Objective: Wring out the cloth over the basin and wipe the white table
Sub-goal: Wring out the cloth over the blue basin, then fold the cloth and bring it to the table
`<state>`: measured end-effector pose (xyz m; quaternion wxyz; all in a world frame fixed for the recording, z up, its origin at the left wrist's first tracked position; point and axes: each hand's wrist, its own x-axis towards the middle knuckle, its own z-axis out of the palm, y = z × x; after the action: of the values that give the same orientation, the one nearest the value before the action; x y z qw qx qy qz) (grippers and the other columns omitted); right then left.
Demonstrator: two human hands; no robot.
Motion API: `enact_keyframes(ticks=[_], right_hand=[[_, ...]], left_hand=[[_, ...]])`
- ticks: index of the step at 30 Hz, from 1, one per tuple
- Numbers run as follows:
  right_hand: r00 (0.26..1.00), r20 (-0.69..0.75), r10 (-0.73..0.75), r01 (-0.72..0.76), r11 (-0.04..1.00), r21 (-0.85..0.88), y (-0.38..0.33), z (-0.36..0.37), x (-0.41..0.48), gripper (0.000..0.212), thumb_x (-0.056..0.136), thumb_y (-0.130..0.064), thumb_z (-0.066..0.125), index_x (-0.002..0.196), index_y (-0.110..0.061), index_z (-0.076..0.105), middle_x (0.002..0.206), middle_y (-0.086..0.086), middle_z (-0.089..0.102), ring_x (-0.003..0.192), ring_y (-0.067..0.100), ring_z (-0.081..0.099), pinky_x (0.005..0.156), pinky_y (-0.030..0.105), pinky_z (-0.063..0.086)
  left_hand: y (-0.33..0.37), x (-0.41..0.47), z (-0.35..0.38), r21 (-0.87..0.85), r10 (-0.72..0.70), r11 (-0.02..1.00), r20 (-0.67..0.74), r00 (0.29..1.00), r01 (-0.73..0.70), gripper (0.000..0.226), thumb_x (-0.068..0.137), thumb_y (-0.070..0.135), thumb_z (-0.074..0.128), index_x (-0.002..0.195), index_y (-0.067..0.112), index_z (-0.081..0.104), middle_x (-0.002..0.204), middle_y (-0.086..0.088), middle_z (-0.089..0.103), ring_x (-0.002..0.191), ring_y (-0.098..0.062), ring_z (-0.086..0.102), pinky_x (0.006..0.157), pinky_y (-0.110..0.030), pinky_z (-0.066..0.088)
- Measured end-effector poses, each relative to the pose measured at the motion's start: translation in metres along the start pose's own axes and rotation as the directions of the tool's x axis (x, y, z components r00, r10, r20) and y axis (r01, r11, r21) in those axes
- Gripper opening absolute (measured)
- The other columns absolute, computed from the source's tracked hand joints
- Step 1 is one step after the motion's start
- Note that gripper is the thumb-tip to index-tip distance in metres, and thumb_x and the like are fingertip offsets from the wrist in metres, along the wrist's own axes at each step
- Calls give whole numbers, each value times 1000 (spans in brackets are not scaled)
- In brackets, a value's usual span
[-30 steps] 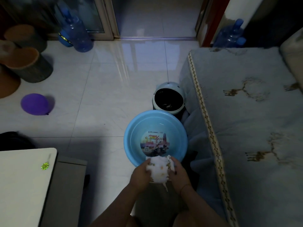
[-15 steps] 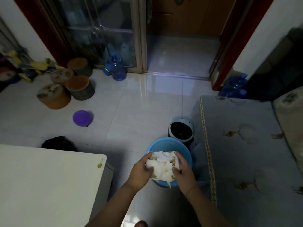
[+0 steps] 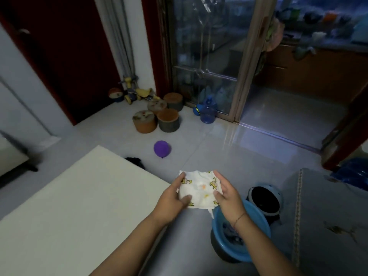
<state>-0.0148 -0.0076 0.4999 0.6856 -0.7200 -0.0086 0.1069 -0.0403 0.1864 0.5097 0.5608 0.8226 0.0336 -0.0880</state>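
A white cloth [image 3: 199,189] with small yellow prints is spread flat in the air between both hands. My left hand [image 3: 172,198] grips its left edge and my right hand [image 3: 228,193] grips its right edge. The blue basin [image 3: 256,220] sits on the floor below and right of the cloth, partly hidden by my right forearm. The white table [image 3: 79,206] fills the lower left, its corner just left of my left hand.
A round dark bin [image 3: 264,200] stands beside the basin. A grey-covered bed [image 3: 328,216] lies at right. On the tiled floor are a purple balloon [image 3: 161,148], several round stools [image 3: 157,118], a blue water bottle [image 3: 208,111] and a dark object [image 3: 136,161] by the table.
The view swung up and left, bringing the white table in. Both hands lifted the cloth off the basin, moved it left toward the table, and spread it from a bunch into a flat sheet.
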Motion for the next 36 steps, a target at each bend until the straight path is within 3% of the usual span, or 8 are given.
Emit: enact_keyframes(ticks=[8, 11, 16, 18, 20, 22, 27, 36], right_hand=[[912, 408, 34, -16, 999, -48, -10, 91, -30, 64, 87, 16, 43, 131, -30, 43, 135, 2, 53, 121, 12, 53, 94, 22, 48], [841, 538, 53, -9, 996, -84, -7, 135, -56, 62, 88, 16, 44, 137, -22, 42, 137, 3, 50, 128, 13, 47, 100, 23, 43], [705, 705, 77, 51, 986, -158, -3, 214, -111, 61, 88, 13, 46, 136, -26, 43, 135, -4, 47, 134, 6, 33, 90, 3, 39], [644, 760, 92, 69, 982, -178, -1, 245, -136, 61, 88, 12, 46, 136, -27, 43, 136, -3, 47, 134, 7, 33, 96, 11, 41], [583, 805, 111, 84, 977, -195, 1, 276, -164, 61, 89, 11, 46, 138, -24, 42, 140, 0, 46, 137, 10, 33, 109, 30, 38], [525, 842, 126, 111, 970, -215, 5, 309, -194, 60, 89, 11, 47, 139, -23, 41, 142, 1, 45, 138, 12, 33, 113, 41, 34], [405, 899, 167, 137, 961, -240, 24, 394, -278, 61, 89, 11, 48, 139, -23, 41, 140, 2, 48, 137, 12, 35, 112, 40, 35], [344, 907, 243, 142, 941, -306, 74, 533, -427, 61, 87, 13, 48, 139, -19, 42, 141, 6, 48, 136, 18, 37, 113, 45, 33]], left_hand=[[-34, -124, -48, -96, -170, 985, -326, 930, 146, 78, 86, 11, 66, 149, 32, 25, 146, 5, 42, 124, -21, 53, 105, -42, 43], [-52, -180, -62, -141, -251, 968, -441, 862, 209, 79, 86, 11, 66, 149, 33, 24, 145, 8, 41, 122, -18, 54, 105, -38, 43], [-80, -278, -85, -242, -355, 935, -593, 723, 260, 79, 85, 10, 65, 148, 34, 23, 143, 10, 42, 121, -15, 54, 104, -36, 44], [-93, -317, -93, -275, -394, 919, -638, 661, 283, 81, 85, 11, 64, 149, 35, 22, 141, 13, 42, 119, -13, 54, 102, -31, 45], [-108, -358, -101, -307, -426, 905, -677, 600, 296, 82, 84, 12, 65, 149, 37, 21, 138, 15, 43, 115, -10, 55, 95, -17, 44], [-123, -399, -109, -336, -455, 890, -707, 542, 309, 82, 84, 14, 65, 148, 38, 21, 136, 18, 43, 113, -8, 55, 85, -5, 41], [-165, -506, -133, -416, -516, 855, -746, 421, 310, 82, 83, 13, 66, 149, 36, 22, 138, 13, 43, 117, -12, 54, 102, -27, 44], [-255, -678, -189, -492, -594, 799, -735, 327, 346, 82, 83, 11, 66, 149, 33, 22, 138, 13, 43, 122, -7, 49, 96, -13, 35]])
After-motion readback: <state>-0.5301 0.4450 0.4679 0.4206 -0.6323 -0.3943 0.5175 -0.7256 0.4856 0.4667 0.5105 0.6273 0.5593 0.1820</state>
